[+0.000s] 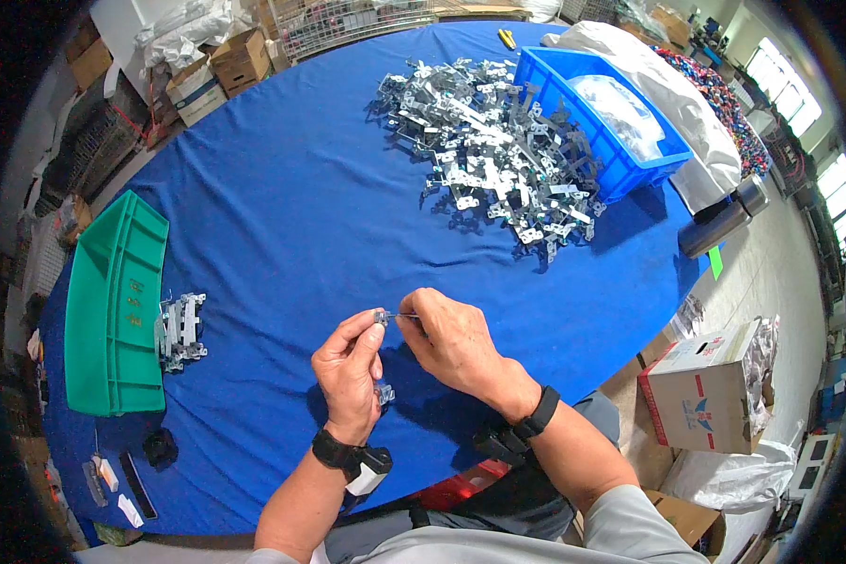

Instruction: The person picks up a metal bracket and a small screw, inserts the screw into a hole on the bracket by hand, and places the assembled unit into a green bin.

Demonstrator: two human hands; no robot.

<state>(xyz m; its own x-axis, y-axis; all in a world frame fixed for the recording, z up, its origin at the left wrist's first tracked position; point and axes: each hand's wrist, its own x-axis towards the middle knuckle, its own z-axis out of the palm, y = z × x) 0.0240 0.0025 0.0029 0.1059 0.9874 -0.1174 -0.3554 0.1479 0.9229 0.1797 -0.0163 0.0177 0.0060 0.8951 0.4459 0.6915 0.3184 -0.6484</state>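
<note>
My left hand is closed around a small metal bracket. One end of the bracket sticks out between thumb and fingertips, and its lower end shows below the palm. My right hand comes in from the right, its fingers pinched on a thin metal pin-like piece that points at the bracket's upper end. Its tip is right at the bracket; the rest is hidden in my fingers. Both hands are above the blue cloth. A big heap of similar metal brackets lies beyond them.
A blue bin with a clear plastic bag stands behind the heap. On the left is a green bin, with a small stack of brackets beside it. A metal bottle lies by the right edge, and a carton stands below.
</note>
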